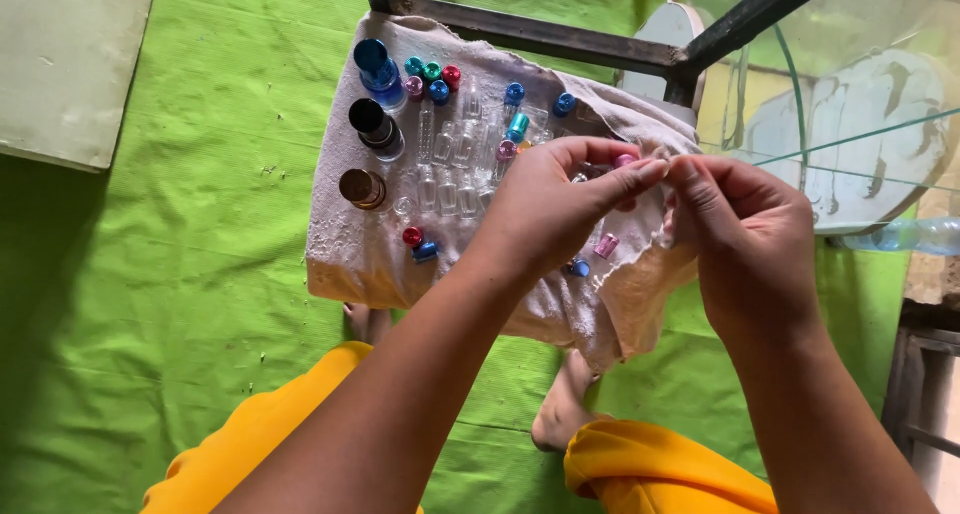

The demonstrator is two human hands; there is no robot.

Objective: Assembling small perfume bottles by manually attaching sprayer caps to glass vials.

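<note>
Head view, carrier: a pale cloth [345, 244] draped over a small stand on a green mat [200, 174]; a dark metal frame [560, 36] runs along the cloth's far edge
Left hand [545, 209]: over the cloth's right half, fingers pinched narrow on a small pink-capped piece [624, 160]; what lies under the cap is hidden
Right hand [745, 239]: past the cloth's right edge, fingertips closed and touching those of the left hand; whether it grips the same piece or a fold of cloth cannot be told
Left edge of cloth: three larger bottles in a row, blue-capped [378, 72], black-capped [373, 126], bronze-capped [361, 188]
Centre of cloth: clear glass vials [447, 169] lying side by side
Far edge: loose coloured caps [432, 74], teal, red, blue, pink
Near edge: a red cap [411, 236] beside a blue one
Step in hand (judged): fitting or twisting a cap between both hands
Next move calls for: a steady pinch and aligned twist, then a free spot on the cloth
</note>
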